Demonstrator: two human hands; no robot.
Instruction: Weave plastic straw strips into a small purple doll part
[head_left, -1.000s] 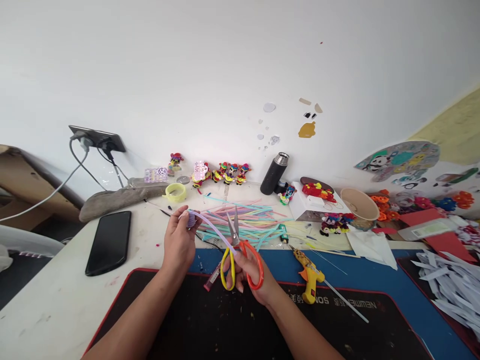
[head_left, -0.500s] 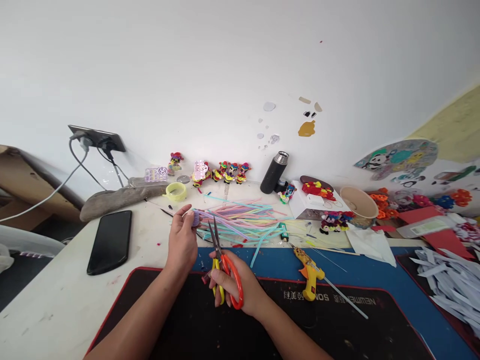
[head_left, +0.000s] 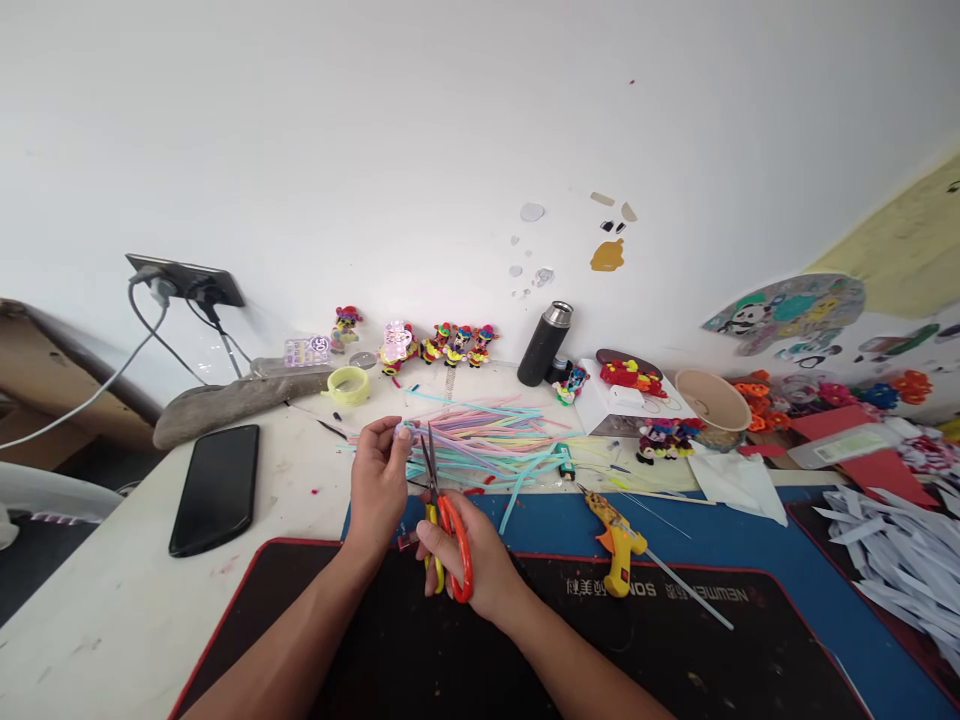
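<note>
My left hand (head_left: 381, 480) pinches a small coiled lilac strip (head_left: 403, 432) between thumb and fingers, just above the table. Beside it, my right hand (head_left: 472, 565) grips scissors (head_left: 442, 520) with one yellow and one orange handle, their blades pointing up and away towards the coil. Behind both hands lies a loose pile of pastel straws and strips (head_left: 487, 445). A black mat with a red border (head_left: 465, 640) lies under my forearms.
A black phone (head_left: 216, 488) lies at left. A yellow glue gun (head_left: 619, 540) rests right of my hands. A yellow tape roll (head_left: 349, 384), small colourful figurines (head_left: 450, 345), a black flask (head_left: 546, 343), a paper cup (head_left: 712, 405) and white paper strips (head_left: 900, 560) surround the work area.
The long lilac strip that ran from my left hand past the blades is gone; only the coil stays. My right hand lowered the scissors and moved left, close beside my left hand.
</note>
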